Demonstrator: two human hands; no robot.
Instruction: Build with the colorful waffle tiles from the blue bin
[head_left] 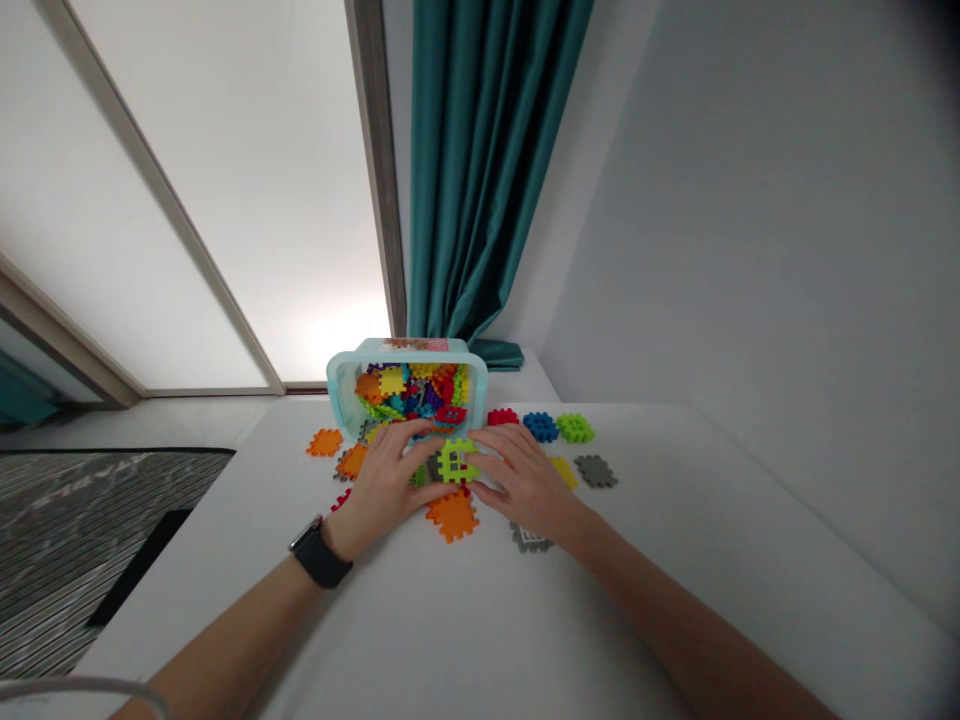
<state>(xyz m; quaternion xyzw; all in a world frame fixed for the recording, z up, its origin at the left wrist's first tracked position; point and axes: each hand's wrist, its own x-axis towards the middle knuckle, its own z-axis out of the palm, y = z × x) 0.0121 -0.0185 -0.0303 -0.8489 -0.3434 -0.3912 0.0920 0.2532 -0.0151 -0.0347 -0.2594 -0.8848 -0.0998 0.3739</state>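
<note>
A lime green waffle-shaped block point(455, 461) stands upright between both hands on the white table point(465, 620). My left hand point(390, 480), with a dark watch on its wrist, pinches the block's left side. My right hand point(521, 477) grips its right side. Directly under the hands lies an orange block point(452, 515). Behind them a light blue plastic tub point(405, 385) lies tipped on its side, full of colourful blocks, its opening towards me.
Loose blocks lie around the hands: orange point(325, 442), red point(502, 416), blue point(540, 427), green point(574, 428), grey point(595, 470) and yellow point(564, 470). A teal curtain point(480, 170) hangs behind the table. A grey wall runs along the right. A striped rug point(67, 540) covers the floor at left.
</note>
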